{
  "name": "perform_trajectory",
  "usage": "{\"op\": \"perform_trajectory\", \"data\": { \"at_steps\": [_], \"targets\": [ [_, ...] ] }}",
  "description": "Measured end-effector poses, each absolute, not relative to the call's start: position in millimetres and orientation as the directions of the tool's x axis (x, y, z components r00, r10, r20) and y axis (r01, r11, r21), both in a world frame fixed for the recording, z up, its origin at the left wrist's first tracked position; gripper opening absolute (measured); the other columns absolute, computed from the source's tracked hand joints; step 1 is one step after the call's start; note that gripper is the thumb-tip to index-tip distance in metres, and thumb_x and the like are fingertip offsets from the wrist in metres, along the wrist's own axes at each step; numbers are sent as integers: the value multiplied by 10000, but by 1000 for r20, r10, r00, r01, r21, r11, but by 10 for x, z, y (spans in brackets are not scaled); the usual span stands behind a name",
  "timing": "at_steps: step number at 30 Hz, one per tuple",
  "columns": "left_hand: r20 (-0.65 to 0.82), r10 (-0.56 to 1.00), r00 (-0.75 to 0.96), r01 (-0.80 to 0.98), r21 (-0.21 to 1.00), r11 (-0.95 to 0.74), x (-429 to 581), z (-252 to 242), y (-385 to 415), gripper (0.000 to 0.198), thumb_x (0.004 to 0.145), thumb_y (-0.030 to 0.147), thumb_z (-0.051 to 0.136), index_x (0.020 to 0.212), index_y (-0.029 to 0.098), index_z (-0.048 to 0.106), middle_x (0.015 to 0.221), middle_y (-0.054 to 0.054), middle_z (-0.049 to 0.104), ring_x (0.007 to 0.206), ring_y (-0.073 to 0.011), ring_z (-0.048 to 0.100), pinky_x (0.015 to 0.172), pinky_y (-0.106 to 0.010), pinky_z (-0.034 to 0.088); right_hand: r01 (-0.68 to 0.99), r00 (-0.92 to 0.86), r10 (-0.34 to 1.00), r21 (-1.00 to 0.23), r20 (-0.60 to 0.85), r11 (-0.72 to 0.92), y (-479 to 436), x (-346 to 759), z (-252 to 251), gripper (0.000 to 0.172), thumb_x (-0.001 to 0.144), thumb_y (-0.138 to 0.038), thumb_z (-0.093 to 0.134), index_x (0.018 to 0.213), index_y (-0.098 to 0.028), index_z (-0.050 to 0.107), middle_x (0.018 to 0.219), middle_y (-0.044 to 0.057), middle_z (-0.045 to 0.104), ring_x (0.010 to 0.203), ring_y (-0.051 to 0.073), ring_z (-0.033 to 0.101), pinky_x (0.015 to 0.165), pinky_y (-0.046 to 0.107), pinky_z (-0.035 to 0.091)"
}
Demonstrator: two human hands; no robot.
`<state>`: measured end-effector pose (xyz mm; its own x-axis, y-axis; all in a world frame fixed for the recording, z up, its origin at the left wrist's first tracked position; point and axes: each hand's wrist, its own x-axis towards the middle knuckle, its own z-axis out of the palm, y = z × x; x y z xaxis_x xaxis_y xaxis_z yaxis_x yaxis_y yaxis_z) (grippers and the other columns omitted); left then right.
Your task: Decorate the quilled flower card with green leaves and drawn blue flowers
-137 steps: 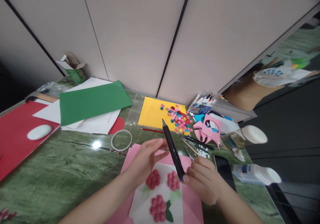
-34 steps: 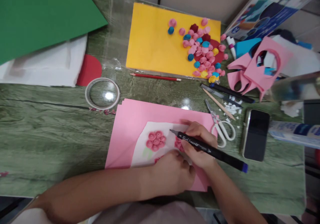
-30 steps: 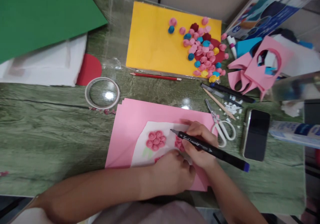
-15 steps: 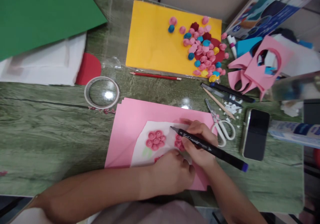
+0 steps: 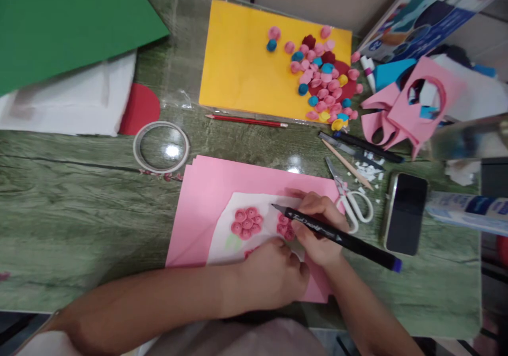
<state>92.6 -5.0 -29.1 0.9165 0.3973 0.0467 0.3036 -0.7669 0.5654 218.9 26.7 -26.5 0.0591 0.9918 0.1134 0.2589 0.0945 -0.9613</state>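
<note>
A black marker (image 5: 337,235) with a blue end lies slanted in my right hand (image 5: 323,229), its grey tip over a white paper sheet (image 5: 226,213). Clusters of pink rolled-paper flowers (image 5: 246,222) sit on that sheet, with faint green leaf marks below the left one. Curled into a fist, my left hand (image 5: 275,276) rests on the sheet's lower part and partly covers another flower cluster. Whether anything is inside that fist is hidden. Under the white sheet lies a stack of pink paper (image 5: 194,202).
White-handled scissors (image 5: 351,202), a phone (image 5: 407,213) and pens lie to the right. Behind are a red pencil (image 5: 248,120) and yellow paper (image 5: 242,60) bearing loose paper curls. A tape roll (image 5: 137,152) and green sheet (image 5: 79,23) are left; pink scraps (image 5: 416,107) back right.
The marker and my right hand have shifted very slightly to the right, the blue end most. My left hand stays in place on the sheet.
</note>
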Motion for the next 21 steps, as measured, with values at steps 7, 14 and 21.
{"op": "perform_trajectory", "data": {
  "at_steps": [7, 14, 21],
  "targets": [
    [44, 398, 916, 304, 573, -761, 928, -295, -54, 120, 788, 154, 486, 696, 125, 557, 606, -81, 614, 502, -169, 548, 508, -323, 410, 237, 64, 994, -969, 84, 67, 234, 2211, -309, 192, 655, -94, 614, 738, -227, 503, 599, -57, 478, 553, 108, 470, 834, 468, 490],
    [9, 398, 917, 321, 575, -752, 921, -237, -30, 88, 747, 183, 558, 678, 128, 553, 562, -50, 599, 482, -182, 560, 481, -327, 404, 66, 237, 971, -998, 7, -9, 320, 2263, -197, 110, 729, -188, 600, 734, -219, 494, 625, -54, 486, 591, 104, 502, 796, 397, 506],
    [-168, 267, 949, 314, 558, -768, 1012, -307, -56, 114, 747, 193, 608, 655, 128, 596, 538, -38, 616, 447, -164, 569, 457, -289, 432, 629, 324, 896, -777, 304, 37, 655, 2719, 285, 226, 701, -239, 678, 919, -250, 618, 701, -20, 658, 539, 138, 598, 528, 262, 493]
  ]
}}
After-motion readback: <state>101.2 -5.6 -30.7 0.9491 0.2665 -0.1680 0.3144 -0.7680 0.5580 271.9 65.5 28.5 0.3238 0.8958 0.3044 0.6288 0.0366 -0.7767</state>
